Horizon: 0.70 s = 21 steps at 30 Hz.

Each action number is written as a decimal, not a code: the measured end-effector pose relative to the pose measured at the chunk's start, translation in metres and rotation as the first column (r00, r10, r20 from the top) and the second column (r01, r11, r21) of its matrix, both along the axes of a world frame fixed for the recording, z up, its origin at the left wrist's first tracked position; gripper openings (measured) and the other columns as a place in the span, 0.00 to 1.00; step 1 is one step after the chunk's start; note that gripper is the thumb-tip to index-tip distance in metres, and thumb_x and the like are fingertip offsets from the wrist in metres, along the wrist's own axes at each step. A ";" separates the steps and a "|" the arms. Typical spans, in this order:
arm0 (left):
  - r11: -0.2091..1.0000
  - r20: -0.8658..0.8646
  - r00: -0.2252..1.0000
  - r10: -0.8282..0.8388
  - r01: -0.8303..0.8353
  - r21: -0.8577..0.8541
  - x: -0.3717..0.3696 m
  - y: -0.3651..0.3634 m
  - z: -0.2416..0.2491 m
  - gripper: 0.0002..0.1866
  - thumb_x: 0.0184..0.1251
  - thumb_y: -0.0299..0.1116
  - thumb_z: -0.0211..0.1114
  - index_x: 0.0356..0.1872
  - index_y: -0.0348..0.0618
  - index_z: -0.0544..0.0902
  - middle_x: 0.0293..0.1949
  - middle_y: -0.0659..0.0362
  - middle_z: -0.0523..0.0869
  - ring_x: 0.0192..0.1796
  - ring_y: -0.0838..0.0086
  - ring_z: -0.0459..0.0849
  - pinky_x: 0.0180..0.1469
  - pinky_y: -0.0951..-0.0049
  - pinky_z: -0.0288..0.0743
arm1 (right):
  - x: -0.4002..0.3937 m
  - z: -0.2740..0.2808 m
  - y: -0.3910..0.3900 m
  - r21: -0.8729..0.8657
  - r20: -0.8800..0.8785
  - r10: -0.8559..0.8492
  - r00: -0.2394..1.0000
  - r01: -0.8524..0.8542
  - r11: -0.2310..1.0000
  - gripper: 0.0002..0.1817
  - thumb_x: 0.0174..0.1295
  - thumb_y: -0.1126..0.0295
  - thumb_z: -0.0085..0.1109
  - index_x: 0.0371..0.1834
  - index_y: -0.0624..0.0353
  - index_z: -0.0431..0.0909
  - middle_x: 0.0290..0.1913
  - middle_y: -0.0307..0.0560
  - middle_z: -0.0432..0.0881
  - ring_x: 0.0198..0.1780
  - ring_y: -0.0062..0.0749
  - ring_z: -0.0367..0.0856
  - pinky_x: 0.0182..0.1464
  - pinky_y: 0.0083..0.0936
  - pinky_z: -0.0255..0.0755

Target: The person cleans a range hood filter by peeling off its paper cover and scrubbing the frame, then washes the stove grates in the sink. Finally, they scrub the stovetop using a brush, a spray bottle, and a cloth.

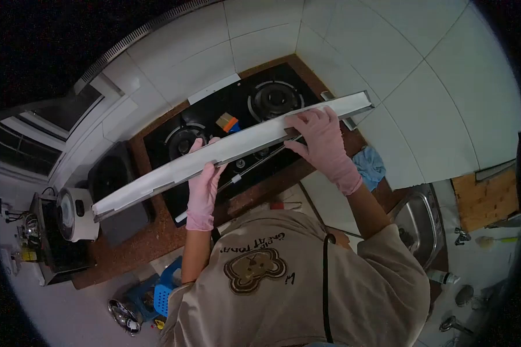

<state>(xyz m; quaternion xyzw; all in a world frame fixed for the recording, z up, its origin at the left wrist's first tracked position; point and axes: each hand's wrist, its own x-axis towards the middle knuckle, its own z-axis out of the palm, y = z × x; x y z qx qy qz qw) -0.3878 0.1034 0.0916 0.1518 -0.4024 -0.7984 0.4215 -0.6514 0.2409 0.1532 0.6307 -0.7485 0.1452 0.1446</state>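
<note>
I hold a long white metal panel (173, 168) level above a black two-burner gas stove (272, 98). My left hand (202, 185), in a pink glove, grips the panel near its middle from below. Nearer the panel's right end, my right hand (321, 141), also gloved in pink, is closed over its top edge. The panel spans from the left counter to the tiled wall at the right. A small brush with an orange band (227, 122) lies on the stove between the burners.
A brown counter (156, 231) surrounds the stove. A white rice cooker (75, 214) stands at the left. A blue cloth (369, 166) lies right of the stove, a steel sink (422, 222) beyond it. White tiled walls rise behind. A blue basket (165, 286) sits on the floor.
</note>
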 end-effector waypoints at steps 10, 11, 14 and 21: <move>1.000 -0.005 1.000 0.001 -0.002 -0.023 -0.002 0.000 0.003 0.34 0.74 0.32 0.63 0.77 0.45 0.58 0.71 0.45 0.70 0.72 0.59 0.72 0.69 0.60 0.75 | -0.003 0.006 -0.003 -0.029 0.045 0.022 0.999 -0.021 0.999 0.22 0.60 0.47 0.65 0.53 0.45 0.80 0.53 0.42 0.78 0.58 0.43 0.74 0.71 0.48 0.56; 0.999 -0.005 1.000 -0.001 0.001 -0.033 -0.001 -0.001 0.002 0.34 0.74 0.32 0.63 0.77 0.45 0.59 0.71 0.45 0.70 0.72 0.59 0.72 0.70 0.60 0.74 | -0.003 0.006 -0.003 0.009 0.038 0.010 0.999 -0.010 1.000 0.23 0.59 0.49 0.66 0.54 0.46 0.80 0.54 0.42 0.78 0.59 0.43 0.73 0.70 0.47 0.57; 0.999 -0.015 1.000 0.011 -0.011 -0.041 -0.004 -0.001 0.000 0.35 0.73 0.32 0.64 0.77 0.45 0.59 0.71 0.45 0.70 0.72 0.59 0.72 0.69 0.60 0.75 | -0.004 0.013 -0.002 -0.022 0.058 0.053 0.997 -0.051 0.998 0.22 0.59 0.52 0.67 0.55 0.46 0.80 0.54 0.41 0.79 0.59 0.44 0.73 0.70 0.46 0.58; 1.000 -0.003 1.000 0.025 -0.025 -0.002 -0.003 -0.001 0.001 0.34 0.73 0.31 0.64 0.76 0.45 0.59 0.70 0.45 0.71 0.71 0.59 0.72 0.69 0.59 0.75 | -0.010 -0.003 0.000 -0.064 0.000 0.127 0.992 -0.126 0.990 0.21 0.62 0.52 0.66 0.53 0.49 0.81 0.52 0.42 0.80 0.55 0.41 0.76 0.64 0.44 0.63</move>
